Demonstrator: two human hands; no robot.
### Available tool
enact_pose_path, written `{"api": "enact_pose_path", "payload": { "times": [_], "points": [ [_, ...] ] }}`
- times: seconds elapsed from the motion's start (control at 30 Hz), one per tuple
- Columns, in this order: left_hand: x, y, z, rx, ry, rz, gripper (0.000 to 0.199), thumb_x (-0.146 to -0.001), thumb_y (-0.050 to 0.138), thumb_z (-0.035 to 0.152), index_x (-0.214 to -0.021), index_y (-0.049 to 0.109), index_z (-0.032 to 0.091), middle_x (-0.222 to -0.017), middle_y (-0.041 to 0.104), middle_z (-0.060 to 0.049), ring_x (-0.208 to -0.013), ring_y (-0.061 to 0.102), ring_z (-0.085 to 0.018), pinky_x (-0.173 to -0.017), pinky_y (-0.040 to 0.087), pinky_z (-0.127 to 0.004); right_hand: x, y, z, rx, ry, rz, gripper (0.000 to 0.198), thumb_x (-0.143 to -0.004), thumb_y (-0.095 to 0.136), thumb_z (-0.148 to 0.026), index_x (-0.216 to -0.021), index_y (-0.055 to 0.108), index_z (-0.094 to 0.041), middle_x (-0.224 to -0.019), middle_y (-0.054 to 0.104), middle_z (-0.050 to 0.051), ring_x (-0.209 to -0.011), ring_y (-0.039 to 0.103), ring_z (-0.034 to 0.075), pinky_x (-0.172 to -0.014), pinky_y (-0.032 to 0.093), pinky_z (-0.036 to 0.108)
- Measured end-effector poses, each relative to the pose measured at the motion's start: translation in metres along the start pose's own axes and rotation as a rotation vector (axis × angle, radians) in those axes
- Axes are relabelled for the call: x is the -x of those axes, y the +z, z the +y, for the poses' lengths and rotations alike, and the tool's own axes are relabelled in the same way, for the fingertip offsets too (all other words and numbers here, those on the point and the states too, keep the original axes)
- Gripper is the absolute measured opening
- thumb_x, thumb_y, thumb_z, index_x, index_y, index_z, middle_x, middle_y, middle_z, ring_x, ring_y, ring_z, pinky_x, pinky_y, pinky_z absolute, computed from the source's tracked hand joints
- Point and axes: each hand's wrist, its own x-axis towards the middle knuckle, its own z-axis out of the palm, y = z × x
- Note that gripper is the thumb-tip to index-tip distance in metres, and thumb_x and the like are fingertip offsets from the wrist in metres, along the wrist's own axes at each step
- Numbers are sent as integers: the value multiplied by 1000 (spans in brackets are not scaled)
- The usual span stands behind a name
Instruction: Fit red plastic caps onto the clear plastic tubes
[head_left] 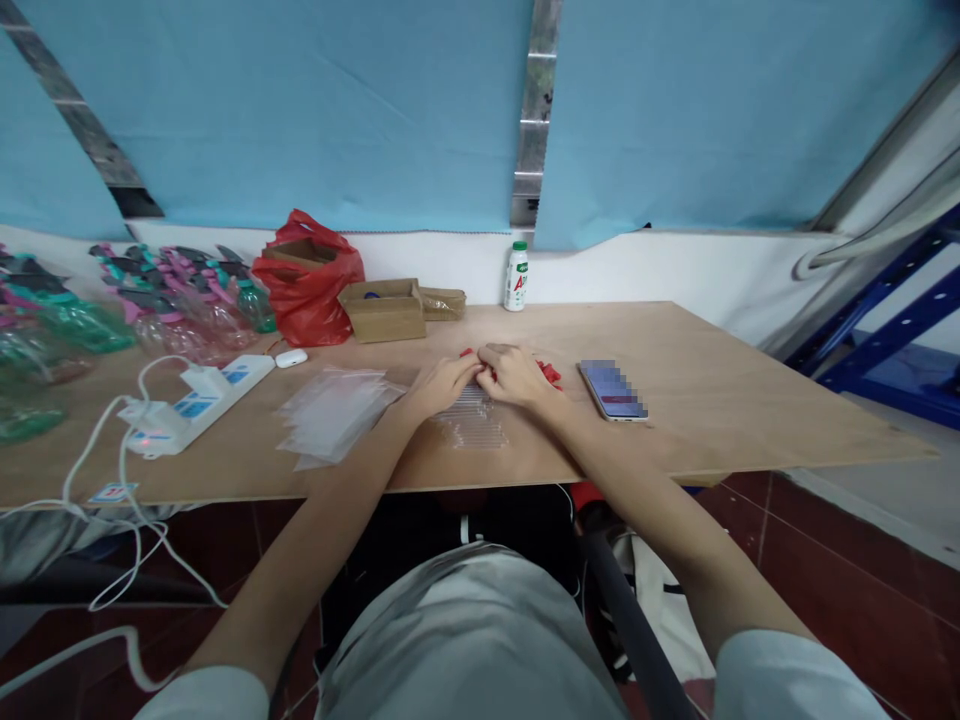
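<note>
My left hand point(445, 381) and my right hand point(514, 374) meet above the wooden table, fingertips together. Both are closed, with the fingers bent and pressed in; whatever lies between them is too small or hidden to name. A bit of red point(467, 352) shows just beyond my left fingers. Small red pieces point(550, 374) lie behind and to the right of my right hand, partly covered by it. Below the hands, a row of thin clear tube-like pieces point(478, 428) rests on the table. Left of my left forearm is a spread pile of clear plastic bags point(334, 412).
A phone point(613, 391) lies at right. Behind stand a white bottle point(517, 276), an open cardboard box point(384, 312) and a red plastic bag point(311, 285). At left are a power strip point(202, 405) with trailing cables, a white case point(291, 358) and several spray bottles point(202, 310).
</note>
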Motion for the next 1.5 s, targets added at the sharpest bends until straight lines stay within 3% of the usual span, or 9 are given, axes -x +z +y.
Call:
{"api": "enact_pose_path", "payload": {
  "times": [0.13,0.33,0.53,0.8,1.07,1.5],
  "points": [
    [3,-5,2,18,-28,30,40,-115,39,45,-110,73,24,-99,80,-6,-91,74,-23,-79,47,-32,3,-2,6,-52,-30,-20,24,-101,45,-27,-107,67,-17,-105,73,13,-92,61,25,-82,38,34],
    [4,-7,3,56,-107,75,25,-110,50,40,-118,68,25,-103,81,-3,-93,74,-22,-79,47,-31,5,-6,13,-88,11,-28,33,-106,49,-37,-124,66,-15,-117,74,14,-99,64,26,-86,41,34],
    [4,-7,6,42,-127,-8,27,-110,48,40,-117,69,25,-86,76,-1,-80,70,-21,-74,44,-32,5,-10,8,-29,50,-80,31,-107,50,-37,-117,70,-17,-108,77,12,-91,65,24,-79,36,32],
    [2,-3,6,-13,-93,-38,37,-114,39,41,-116,72,25,-108,81,-7,-98,75,-26,-83,48,-35,4,-8,0,63,145,-105,32,-105,53,-40,-115,74,-17,-110,79,13,-88,67,24,-72,33,32],
    [4,-3,4,-58,-112,-10,37,-115,39,44,-123,71,27,-111,82,-6,-99,75,-26,-84,48,-34,2,-7,-3,86,157,-122,35,-106,49,-38,-116,75,-18,-108,81,12,-86,68,24,-72,33,32],
    [1,-1,3,-83,-27,-48,39,-114,37,39,-115,72,24,-101,79,-8,-90,74,-25,-78,46,-34,0,-4,-7,99,131,-89,31,-99,51,-33,-100,77,-17,-100,80,13,-85,68,25,-71,33,34]
  ]
}}
